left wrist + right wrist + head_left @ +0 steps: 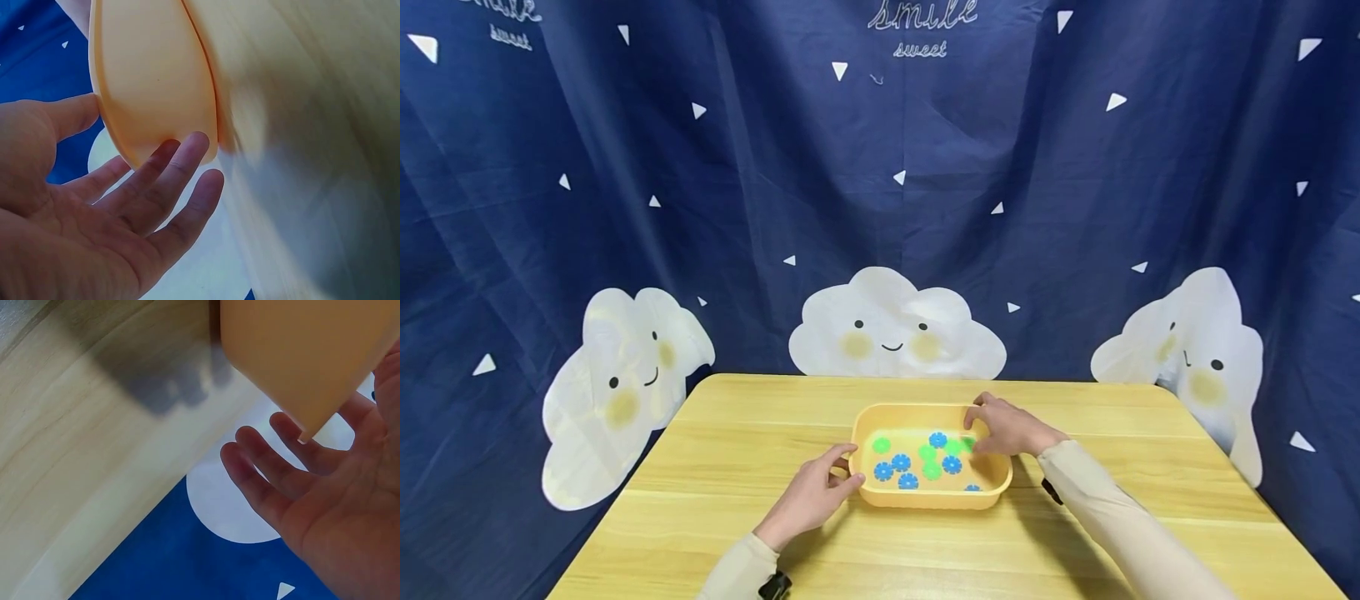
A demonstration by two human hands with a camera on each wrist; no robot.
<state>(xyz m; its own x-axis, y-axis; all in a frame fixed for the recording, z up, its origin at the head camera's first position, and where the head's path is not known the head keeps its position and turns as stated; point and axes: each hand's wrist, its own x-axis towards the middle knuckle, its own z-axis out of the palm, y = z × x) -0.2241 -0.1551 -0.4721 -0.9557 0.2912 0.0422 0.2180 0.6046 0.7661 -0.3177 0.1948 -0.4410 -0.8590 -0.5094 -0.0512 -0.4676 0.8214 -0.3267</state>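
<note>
A yellow-orange plastic tray (928, 500) holds several blue snowflake-shaped discs (907, 481) and several green ones (881, 445). My left hand (814, 493) grips the tray's left end, its thumb at the rim and other fingertips by the outer wall, as the left wrist view shows. Over the right end reaches my right hand (1009, 427), index finger and thumb spread above the inside. A darker green disc (968, 444) lies near that thumb. In the right wrist view, three loosely bent fingers hang outside the tray wall (300, 356); thumb and index finger are largely hidden.
The tray rests on a wooden table (760, 417). Behind the table hangs a dark blue curtain (895, 208) printed with smiling clouds and white triangles. Dark bands show near both sleeve cuffs.
</note>
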